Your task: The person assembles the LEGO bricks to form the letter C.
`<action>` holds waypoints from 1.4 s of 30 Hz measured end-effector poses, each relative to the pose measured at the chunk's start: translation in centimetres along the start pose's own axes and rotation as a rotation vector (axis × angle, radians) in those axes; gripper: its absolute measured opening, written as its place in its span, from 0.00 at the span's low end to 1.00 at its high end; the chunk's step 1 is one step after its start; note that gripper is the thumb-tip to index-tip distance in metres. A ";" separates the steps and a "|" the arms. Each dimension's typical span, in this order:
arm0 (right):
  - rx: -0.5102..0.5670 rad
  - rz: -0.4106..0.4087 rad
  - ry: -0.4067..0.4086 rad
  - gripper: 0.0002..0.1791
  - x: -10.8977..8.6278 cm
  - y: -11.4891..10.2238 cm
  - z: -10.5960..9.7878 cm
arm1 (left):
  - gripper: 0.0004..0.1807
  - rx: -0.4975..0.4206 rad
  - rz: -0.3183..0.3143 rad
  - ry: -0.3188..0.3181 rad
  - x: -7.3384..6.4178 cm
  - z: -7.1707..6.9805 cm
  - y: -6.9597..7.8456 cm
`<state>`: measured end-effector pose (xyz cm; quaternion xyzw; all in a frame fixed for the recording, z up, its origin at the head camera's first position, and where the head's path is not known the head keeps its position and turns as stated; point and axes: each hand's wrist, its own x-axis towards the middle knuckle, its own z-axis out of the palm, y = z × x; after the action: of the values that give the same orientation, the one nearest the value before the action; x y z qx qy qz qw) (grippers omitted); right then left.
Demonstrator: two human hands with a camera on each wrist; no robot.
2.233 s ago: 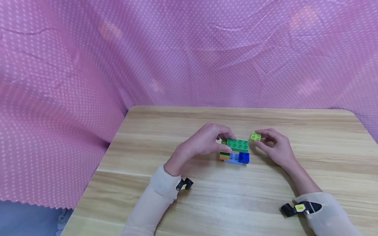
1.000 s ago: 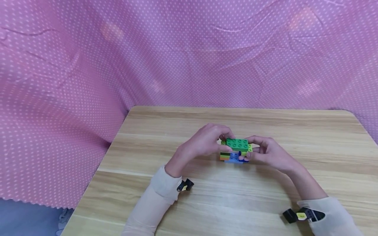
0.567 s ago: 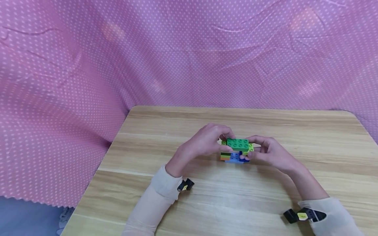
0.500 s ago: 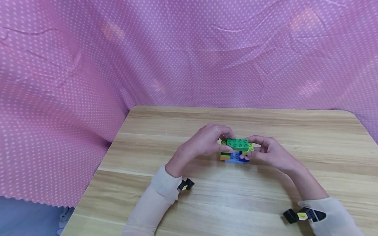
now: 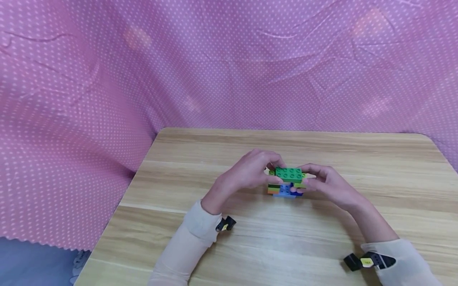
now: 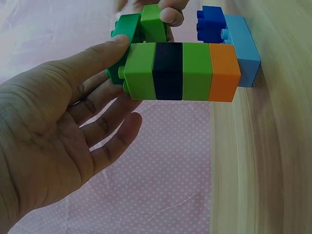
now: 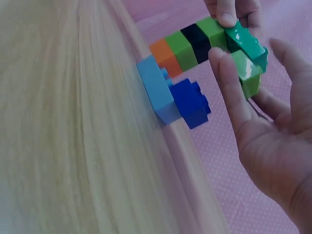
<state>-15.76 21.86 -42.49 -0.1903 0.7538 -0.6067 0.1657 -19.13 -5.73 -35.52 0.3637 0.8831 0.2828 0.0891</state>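
A tower of orange, lime and black toy building bricks (image 6: pixel 168 71) rises from one end of a light blue brick (image 7: pixel 158 90) on the table. On that base's other end sits a dark blue brick (image 7: pixel 189 104). A long green brick (image 5: pixel 288 174) lies across the tower's top and juts out to the right. My left hand (image 5: pixel 250 169) pinches this green brick, thumb in front and fingers behind. My right hand (image 5: pixel 330 184) pinches a loose-ended lime brick (image 7: pixel 247 74) at the underside of the green brick's right end. Whether their studs are joined is hidden.
The bricks stand on a wood-grain table (image 5: pixel 279 246). A pink dotted cloth (image 5: pixel 229 67) hangs behind the table and along its left side. Small black cameras are strapped to the left cuff (image 5: pixel 225 223) and the right cuff (image 5: pixel 368 261).
My right hand has brought the lime brick from the right to beneath the green brick's right end; lately the brick has slid further under it. My left hand has stayed nearly still.
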 end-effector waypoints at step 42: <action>-0.263 -0.043 0.125 0.37 1.1 -0.8 2.0 | 0.24 -0.318 -0.188 0.108 0.8 1.4 -4.0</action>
<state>-15.68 19.46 -42.14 -0.1884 0.8314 -0.5167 0.0791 -21.60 -6.90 -38.87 0.2451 0.8609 0.4283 0.1238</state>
